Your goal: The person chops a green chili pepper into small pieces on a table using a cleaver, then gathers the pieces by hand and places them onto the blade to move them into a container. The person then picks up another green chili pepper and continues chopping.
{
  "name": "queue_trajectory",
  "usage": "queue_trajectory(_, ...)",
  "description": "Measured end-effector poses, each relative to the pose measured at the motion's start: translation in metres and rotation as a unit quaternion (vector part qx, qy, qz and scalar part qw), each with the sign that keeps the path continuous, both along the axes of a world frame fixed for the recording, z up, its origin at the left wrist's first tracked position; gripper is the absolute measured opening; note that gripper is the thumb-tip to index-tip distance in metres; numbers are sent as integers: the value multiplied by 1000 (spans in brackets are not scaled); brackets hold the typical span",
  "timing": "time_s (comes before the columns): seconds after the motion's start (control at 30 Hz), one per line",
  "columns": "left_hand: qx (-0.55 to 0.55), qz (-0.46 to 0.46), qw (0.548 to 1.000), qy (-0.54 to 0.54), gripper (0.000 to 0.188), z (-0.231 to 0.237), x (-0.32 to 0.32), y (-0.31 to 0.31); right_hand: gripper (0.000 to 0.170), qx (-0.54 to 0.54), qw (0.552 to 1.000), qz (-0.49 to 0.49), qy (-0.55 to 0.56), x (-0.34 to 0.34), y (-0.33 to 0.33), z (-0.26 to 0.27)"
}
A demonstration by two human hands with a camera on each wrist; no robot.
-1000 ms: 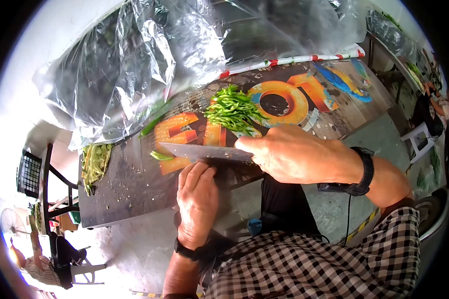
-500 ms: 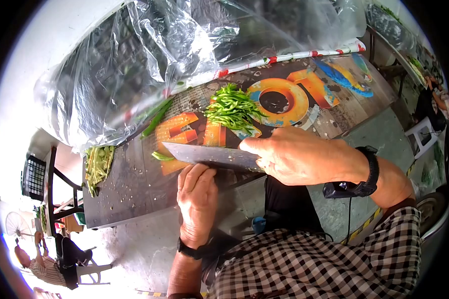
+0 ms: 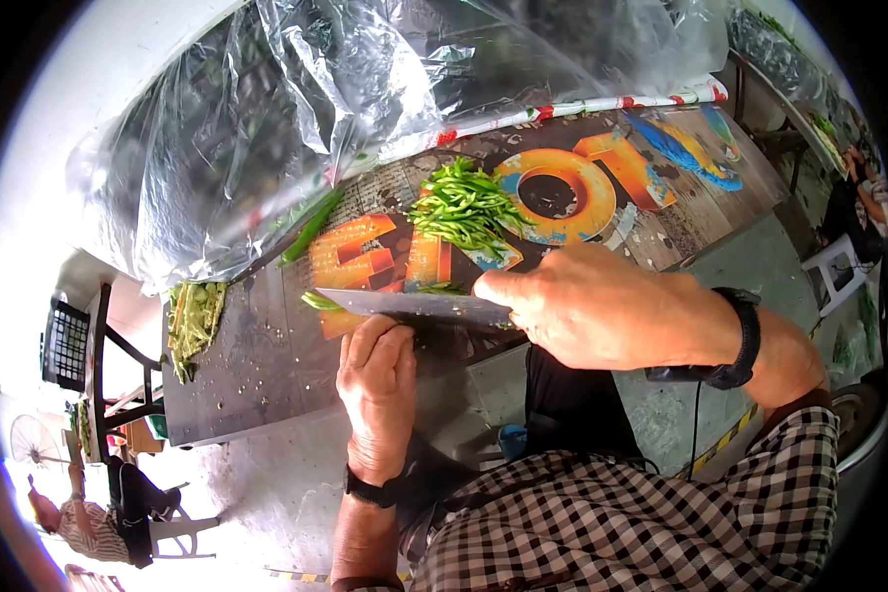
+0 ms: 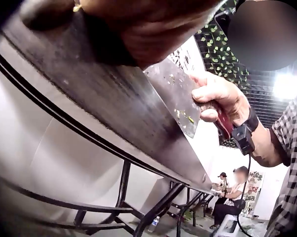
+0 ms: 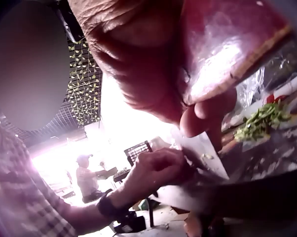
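Note:
My right hand (image 3: 602, 308) grips a cleaver (image 3: 405, 304) by its reddish handle (image 4: 222, 121). The broad blade points left, with bits of green stuck to it. Close against its near side is my left hand (image 3: 377, 380), fingers bent down at the table edge. A piece of green pepper (image 3: 321, 300) pokes out past the blade tip, while the part by the left fingertips is hidden behind blade and fingers. Thin cut strips (image 3: 442, 288) lie just beyond the blade. Farther back sits a pile of shredded green pepper (image 3: 469, 207).
A whole long green pepper (image 3: 313, 227) lies by the clear plastic sheet (image 3: 296, 128) covering the table's back. Pale green scraps (image 3: 195, 326) lie at the left end of the printed table (image 3: 257, 385). Another person (image 3: 89, 523) sits at far left, near a black crate (image 3: 65, 345).
My left hand has shifted slightly left along the blade. Cut strips now show behind the cleaver. The right hand keeps its grip, and the pile looks the same.

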State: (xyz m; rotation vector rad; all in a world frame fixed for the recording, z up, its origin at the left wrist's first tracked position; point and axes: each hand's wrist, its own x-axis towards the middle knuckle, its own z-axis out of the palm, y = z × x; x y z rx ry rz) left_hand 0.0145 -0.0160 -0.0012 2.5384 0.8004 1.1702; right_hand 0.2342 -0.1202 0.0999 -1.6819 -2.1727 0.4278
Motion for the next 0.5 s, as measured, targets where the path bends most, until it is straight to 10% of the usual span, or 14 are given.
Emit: queue_trajectory(0.5, -2, 7, 1000, 6, 16, 3, 3, -3, 8, -15, 999, -6, 39, 2, -1, 0)
